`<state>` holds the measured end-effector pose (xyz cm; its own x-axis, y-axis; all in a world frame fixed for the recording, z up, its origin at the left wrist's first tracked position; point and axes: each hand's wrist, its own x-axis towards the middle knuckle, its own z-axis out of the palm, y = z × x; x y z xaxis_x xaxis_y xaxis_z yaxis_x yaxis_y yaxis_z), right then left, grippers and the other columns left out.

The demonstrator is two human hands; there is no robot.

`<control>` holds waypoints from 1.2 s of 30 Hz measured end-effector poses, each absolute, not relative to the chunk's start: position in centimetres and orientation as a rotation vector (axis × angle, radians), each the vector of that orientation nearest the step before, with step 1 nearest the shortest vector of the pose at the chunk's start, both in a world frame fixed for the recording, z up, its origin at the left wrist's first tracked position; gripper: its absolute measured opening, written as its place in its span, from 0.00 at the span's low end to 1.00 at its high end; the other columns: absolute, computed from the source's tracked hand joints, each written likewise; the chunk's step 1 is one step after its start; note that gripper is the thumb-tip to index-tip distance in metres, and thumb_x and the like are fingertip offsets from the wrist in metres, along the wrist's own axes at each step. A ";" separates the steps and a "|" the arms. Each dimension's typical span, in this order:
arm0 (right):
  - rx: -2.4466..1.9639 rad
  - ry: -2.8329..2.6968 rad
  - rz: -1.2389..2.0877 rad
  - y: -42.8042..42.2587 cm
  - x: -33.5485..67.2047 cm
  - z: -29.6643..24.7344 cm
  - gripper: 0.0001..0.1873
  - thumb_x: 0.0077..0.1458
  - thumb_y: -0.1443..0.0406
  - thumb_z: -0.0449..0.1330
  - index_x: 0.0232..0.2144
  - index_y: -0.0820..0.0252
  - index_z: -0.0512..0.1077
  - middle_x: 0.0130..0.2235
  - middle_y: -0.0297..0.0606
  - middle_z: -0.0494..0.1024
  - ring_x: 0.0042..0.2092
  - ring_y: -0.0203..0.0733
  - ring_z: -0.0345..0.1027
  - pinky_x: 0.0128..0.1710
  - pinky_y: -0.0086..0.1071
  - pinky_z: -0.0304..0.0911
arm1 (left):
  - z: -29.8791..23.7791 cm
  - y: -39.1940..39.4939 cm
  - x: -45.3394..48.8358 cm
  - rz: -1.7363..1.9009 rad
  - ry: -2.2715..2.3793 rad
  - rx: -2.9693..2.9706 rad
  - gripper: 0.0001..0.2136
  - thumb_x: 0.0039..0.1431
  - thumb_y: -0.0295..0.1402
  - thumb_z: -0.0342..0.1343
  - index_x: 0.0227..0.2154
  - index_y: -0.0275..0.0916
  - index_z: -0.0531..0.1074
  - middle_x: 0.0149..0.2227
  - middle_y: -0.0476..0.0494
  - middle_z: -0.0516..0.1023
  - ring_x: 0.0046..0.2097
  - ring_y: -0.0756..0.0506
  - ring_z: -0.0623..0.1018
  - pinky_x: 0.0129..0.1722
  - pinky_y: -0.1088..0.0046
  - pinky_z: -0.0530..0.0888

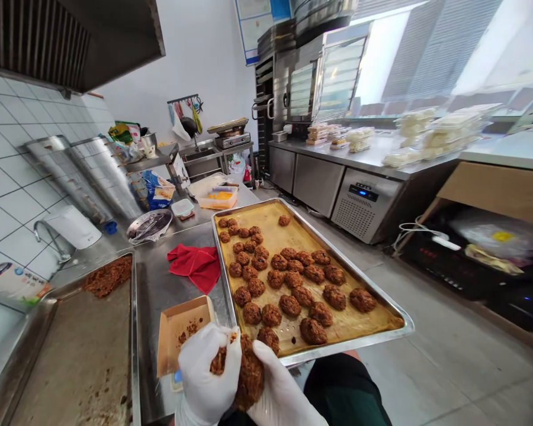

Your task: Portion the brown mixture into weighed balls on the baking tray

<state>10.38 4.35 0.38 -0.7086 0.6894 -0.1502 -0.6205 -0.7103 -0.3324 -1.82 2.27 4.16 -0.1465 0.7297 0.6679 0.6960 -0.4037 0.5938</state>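
Note:
Both hands wear white gloves and press together around a lump of brown minced mixture (249, 376) at the bottom centre. My left hand (206, 370) cups it from the left, my right hand (282, 393) from the right. Just beyond them lies a metal baking tray (395, 310) lined with tan paper, holding several round brown patties (288, 278) in rows. A small brown paper box (177, 331) with crumbs sits left of the hands.
A large steel pan (71, 355) with leftover brown mixture (109, 275) lies at the left. A red cloth (195, 265), a steel bowl (148, 226) and plastic tubs (217, 197) sit further back. Steel counters, an oven (320, 77) and stacked packs line the right; open floor between.

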 end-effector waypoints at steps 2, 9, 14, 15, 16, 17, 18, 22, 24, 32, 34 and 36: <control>-0.255 -0.362 2.434 4.6 10.8 -0.1 0.24 0.54 0.54 0.65 0.50 0.60 0.77 0.48 0.43 0.82 0.51 0.48 0.74 0.59 0.41 0.61 | 4.1 2.1 -1.9 1.650 1.593 2.060 0.09 0.61 0.27 0.53 0.25 0.43 0.70 0.26 0.46 0.75 0.31 0.47 0.77 0.32 0.70 0.76; -0.406 -0.604 2.175 5.2 11.6 0.5 0.26 0.50 0.65 0.68 0.53 0.58 0.74 0.51 0.45 0.81 0.52 0.53 0.74 0.59 0.48 0.60 | 3.1 1.0 -2.9 1.309 1.954 2.091 0.17 0.62 0.32 0.53 0.54 0.43 0.72 0.56 0.36 0.75 0.56 0.36 0.76 0.54 0.55 0.75; -0.554 -0.743 2.030 4.7 11.4 1.3 0.28 0.45 0.65 0.71 0.51 0.57 0.75 0.51 0.45 0.80 0.53 0.54 0.72 0.58 0.46 0.60 | 3.4 1.2 -2.7 1.127 2.040 2.028 0.12 0.63 0.36 0.53 0.48 0.42 0.73 0.46 0.38 0.79 0.47 0.38 0.80 0.46 0.62 0.76; -0.559 -0.747 2.024 4.6 11.3 1.3 0.28 0.45 0.64 0.72 0.50 0.57 0.75 0.51 0.44 0.80 0.53 0.54 0.72 0.58 0.46 0.61 | 3.4 1.3 -2.5 1.169 2.049 2.011 0.10 0.63 0.36 0.54 0.45 0.42 0.74 0.43 0.39 0.79 0.45 0.39 0.80 0.44 0.64 0.76; -0.554 -0.741 2.032 4.6 11.2 1.2 0.27 0.44 0.64 0.72 0.49 0.56 0.76 0.50 0.44 0.81 0.52 0.54 0.72 0.57 0.45 0.62 | 3.4 1.4 -2.4 1.219 2.048 1.998 0.08 0.63 0.36 0.55 0.42 0.42 0.74 0.40 0.41 0.79 0.42 0.41 0.79 0.42 0.66 0.75; -0.540 -0.724 2.047 4.5 11.1 1.1 0.26 0.44 0.64 0.72 0.48 0.56 0.76 0.48 0.43 0.81 0.51 0.53 0.73 0.56 0.45 0.62 | 3.3 1.5 -2.3 1.266 2.034 1.988 0.06 0.63 0.36 0.55 0.38 0.42 0.74 0.37 0.43 0.78 0.40 0.43 0.79 0.40 0.68 0.74; -0.521 -0.704 2.067 4.4 11.1 1.0 0.26 0.44 0.64 0.72 0.47 0.56 0.77 0.47 0.42 0.82 0.50 0.52 0.73 0.55 0.44 0.63 | 3.3 1.6 -2.2 1.305 2.015 1.972 0.05 0.63 0.35 0.54 0.35 0.42 0.73 0.34 0.45 0.77 0.37 0.45 0.78 0.39 0.70 0.73; -0.479 -0.662 2.139 4.2 11.0 0.7 0.24 0.44 0.63 0.72 0.46 0.55 0.78 0.42 0.40 0.82 0.45 0.50 0.75 0.49 0.41 0.66 | 3.0 1.8 -2.5 1.339 2.004 1.848 0.11 0.62 0.36 0.57 0.24 0.41 0.67 0.24 0.52 0.69 0.27 0.50 0.71 0.30 0.75 0.68; -0.468 -0.679 2.157 4.2 11.0 0.7 0.23 0.44 0.64 0.72 0.46 0.55 0.78 0.42 0.40 0.82 0.44 0.50 0.75 0.47 0.40 0.67 | 3.1 2.0 -2.7 1.325 2.019 1.771 0.14 0.61 0.37 0.57 0.22 0.41 0.65 0.22 0.53 0.66 0.25 0.51 0.68 0.28 0.76 0.66; -0.447 -0.738 2.172 4.7 10.9 0.9 0.19 0.46 0.65 0.70 0.43 0.56 0.77 0.42 0.39 0.82 0.43 0.47 0.74 0.48 0.39 0.65 | 5.0 2.6 -2.7 1.374 1.997 1.738 0.11 0.61 0.38 0.56 0.25 0.41 0.66 0.25 0.52 0.68 0.28 0.49 0.69 0.32 0.74 0.67; -0.461 -0.752 2.173 4.6 10.9 1.0 0.20 0.46 0.64 0.70 0.43 0.58 0.77 0.41 0.40 0.82 0.42 0.46 0.74 0.46 0.39 0.66 | 5.3 2.7 -2.6 1.452 1.968 1.721 0.10 0.62 0.38 0.55 0.26 0.41 0.67 0.27 0.50 0.69 0.30 0.48 0.71 0.34 0.73 0.68; -0.491 -0.753 2.188 4.5 10.8 1.0 0.20 0.45 0.63 0.70 0.43 0.59 0.77 0.40 0.41 0.82 0.41 0.46 0.74 0.45 0.38 0.66 | 5.3 3.0 -2.6 1.561 1.935 1.551 0.11 0.64 0.38 0.53 0.27 0.41 0.67 0.26 0.51 0.68 0.30 0.49 0.70 0.33 0.74 0.68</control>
